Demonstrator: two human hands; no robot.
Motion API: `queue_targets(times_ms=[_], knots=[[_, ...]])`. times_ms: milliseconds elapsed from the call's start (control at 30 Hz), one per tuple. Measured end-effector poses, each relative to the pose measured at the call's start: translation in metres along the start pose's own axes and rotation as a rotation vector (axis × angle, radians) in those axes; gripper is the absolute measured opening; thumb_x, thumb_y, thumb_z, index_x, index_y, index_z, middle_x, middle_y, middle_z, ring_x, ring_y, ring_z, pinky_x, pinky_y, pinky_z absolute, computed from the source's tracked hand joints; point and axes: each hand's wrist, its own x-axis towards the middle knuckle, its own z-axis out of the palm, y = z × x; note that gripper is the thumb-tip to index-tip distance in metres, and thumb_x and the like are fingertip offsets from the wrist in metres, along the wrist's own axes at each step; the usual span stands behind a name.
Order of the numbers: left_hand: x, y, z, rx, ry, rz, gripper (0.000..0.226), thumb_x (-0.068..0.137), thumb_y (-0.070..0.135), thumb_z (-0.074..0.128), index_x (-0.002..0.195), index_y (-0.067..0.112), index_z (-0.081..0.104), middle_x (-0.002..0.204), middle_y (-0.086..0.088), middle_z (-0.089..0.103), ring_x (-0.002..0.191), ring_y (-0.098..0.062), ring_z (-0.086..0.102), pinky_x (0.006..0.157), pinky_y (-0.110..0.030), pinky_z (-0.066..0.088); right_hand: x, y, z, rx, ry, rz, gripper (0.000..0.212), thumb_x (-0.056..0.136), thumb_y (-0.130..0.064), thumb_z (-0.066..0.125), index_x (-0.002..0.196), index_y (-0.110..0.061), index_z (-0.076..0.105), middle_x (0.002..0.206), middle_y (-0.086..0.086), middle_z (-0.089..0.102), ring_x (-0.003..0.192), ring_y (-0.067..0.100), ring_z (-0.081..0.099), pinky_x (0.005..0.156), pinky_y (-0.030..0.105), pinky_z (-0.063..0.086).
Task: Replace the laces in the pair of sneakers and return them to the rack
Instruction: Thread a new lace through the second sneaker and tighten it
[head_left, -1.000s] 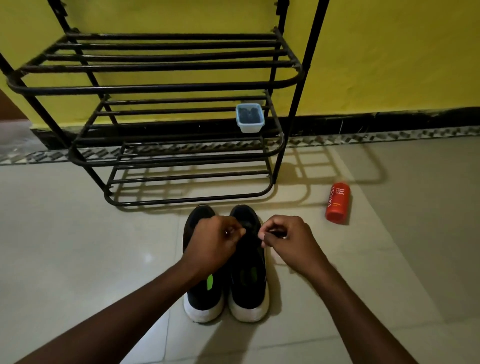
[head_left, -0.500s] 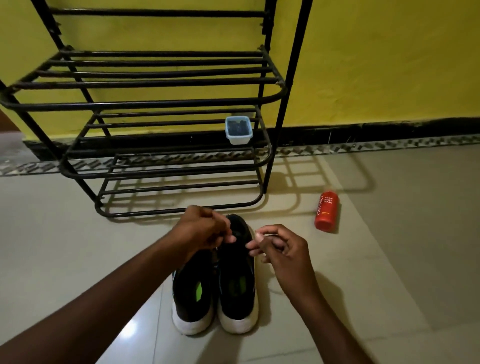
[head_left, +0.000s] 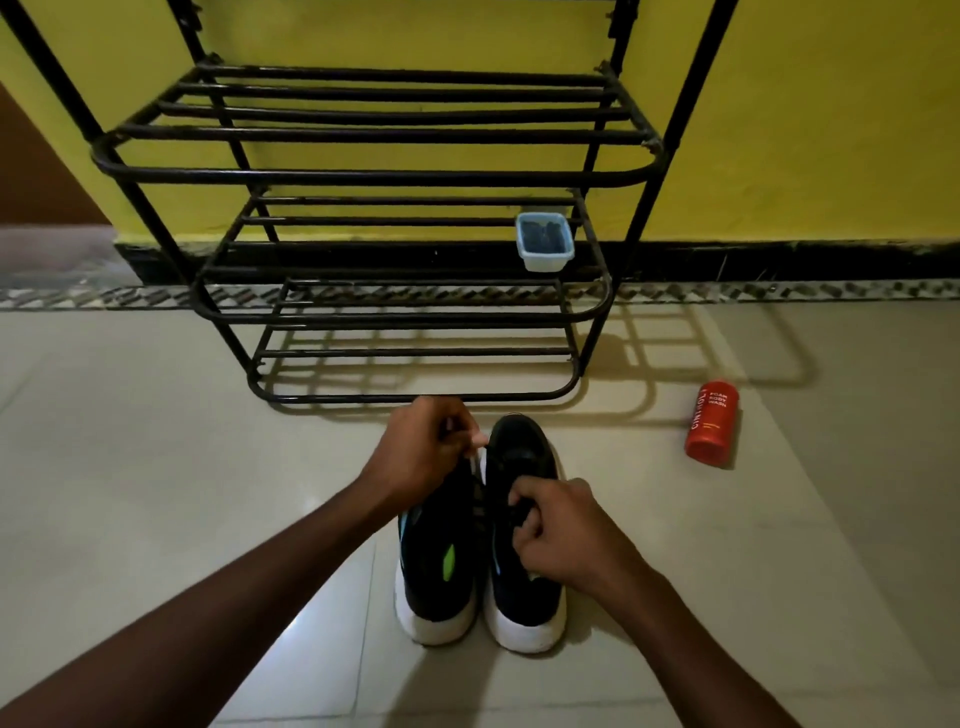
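Two black sneakers with white soles stand side by side on the floor, heels toward me: the left sneaker (head_left: 434, 577) and the right sneaker (head_left: 522, 452). My left hand (head_left: 423, 449) hovers over the left sneaker's toe, fingers curled, pinching a thin dark lace. My right hand (head_left: 563, 530) sits on the middle of the right sneaker, fingers curled around its laces. The black metal shoe rack (head_left: 363, 174) stands just beyond the sneakers against the yellow wall, its shelves bare of shoes.
A small clear plastic tub (head_left: 544, 241) with dark contents sits on the rack's middle shelf, right side. A red bottle (head_left: 711, 427) lies on the tiled floor to the right of the sneakers. Open floor stretches left and right.
My right hand has dropped from beside the toe down onto the middle of the right sneaker. My left hand stays near the toes, still pinching the lace. The camera has tilted slightly.
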Motion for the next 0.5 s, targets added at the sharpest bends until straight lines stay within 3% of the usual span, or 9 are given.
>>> queue_targets(times_ms=[33, 100, 167, 300, 400, 500], knots=[[-0.001, 0.001, 0.002, -0.063, -0.006, -0.013, 0.014, 0.092, 0.028, 0.073, 0.081, 0.019, 0.069, 0.071, 0.002, 0.073, 0.063, -0.014, 0.068, 0.058, -0.03, 0.055, -0.001, 0.002, -0.001, 0.076, 0.06, 0.022, 0.016, 0.076, -0.024, 0.059, 0.091, -0.023, 0.065, 0.07, 0.002, 0.068, 0.069, 0.015, 0.065, 0.066, 0.023, 0.053], [-0.005, 0.003, 0.007, -0.196, -0.015, -0.029, 0.019, 0.097, 0.027, 0.066, 0.085, 0.012, 0.065, 0.074, -0.001, 0.075, 0.061, -0.017, 0.068, 0.059, -0.03, 0.055, -0.007, 0.0, -0.003, 0.263, 0.177, 0.063, 0.003, 0.083, -0.016, 0.069, 0.083, -0.018, 0.067, 0.065, 0.004, 0.07, 0.052, 0.013, 0.066, 0.057, 0.021, 0.053], [-0.009, 0.008, 0.013, -0.354, -0.027, -0.045, 0.024, 0.099, 0.024, 0.063, 0.088, 0.004, 0.06, 0.077, -0.008, 0.076, 0.061, -0.02, 0.069, 0.06, -0.027, 0.053, -0.014, -0.002, -0.004, 0.423, 0.271, 0.089, 0.01, 0.088, -0.015, 0.074, 0.081, -0.017, 0.067, 0.064, 0.002, 0.072, 0.043, 0.016, 0.065, 0.051, 0.024, 0.054], [-0.015, 0.023, 0.021, -0.579, -0.056, -0.073, 0.028, 0.103, 0.022, 0.056, 0.095, -0.005, 0.055, 0.084, -0.016, 0.077, 0.074, -0.03, 0.074, 0.065, -0.026, 0.055, -0.023, -0.006, -0.015, 0.543, 0.348, 0.074, 0.014, 0.086, -0.025, 0.078, 0.078, -0.019, 0.068, 0.063, 0.001, 0.072, 0.044, 0.018, 0.066, 0.049, 0.026, 0.05], [-0.013, 0.033, 0.026, -0.692, -0.112, -0.101, 0.02, 0.104, 0.023, 0.053, 0.097, 0.004, 0.051, 0.096, -0.015, 0.078, 0.091, -0.029, 0.076, 0.075, -0.033, 0.058, -0.025, -0.005, -0.026, 0.595, 0.451, 0.046, 0.022, 0.089, -0.027, 0.077, 0.072, -0.015, 0.069, 0.062, 0.003, 0.07, 0.043, 0.022, 0.064, 0.047, 0.025, 0.045], [-0.011, 0.038, 0.033, -0.697, -0.184, -0.08, 0.019, 0.105, 0.024, 0.052, 0.097, 0.006, 0.049, 0.101, -0.015, 0.077, 0.098, -0.03, 0.075, 0.083, -0.043, 0.056, -0.024, -0.001, -0.032, 0.613, 0.488, 0.048, 0.016, 0.092, -0.019, 0.073, 0.077, -0.017, 0.069, 0.066, 0.001, 0.072, 0.043, 0.016, 0.063, 0.048, 0.026, 0.047]])
